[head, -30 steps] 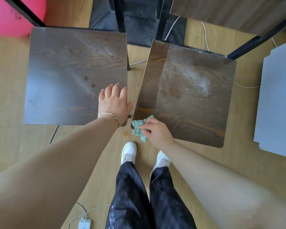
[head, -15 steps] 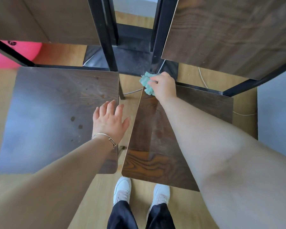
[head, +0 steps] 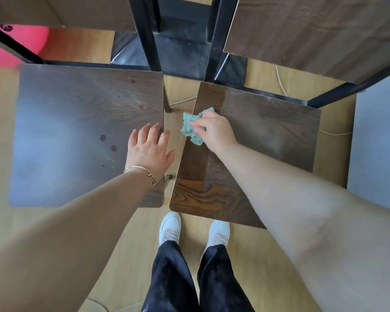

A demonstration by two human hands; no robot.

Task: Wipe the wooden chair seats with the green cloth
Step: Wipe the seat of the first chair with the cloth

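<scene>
A: Starting at nine o'clock, what's there?

B: The left chair seat [head: 77, 131], with dark spots showing near its right edge. The left hand [head: 148, 152] lies flat on that edge, fingers spread, its grip open and holding nothing.

A: And toward three o'clock?

B: The right hand [head: 214, 129] has its grip closed on the green cloth [head: 193, 128], bunched at the left edge of the right chair seat [head: 257, 136], partly hanging over the gap between the seats.

A: How would you do this stroke well?

B: I'd flatten the cloth under the palm, press evenly, and run overlapping passes along the grain out to three o'clock, where the surface looks hazy. The spotted left seat seems still to need wiping.
</scene>
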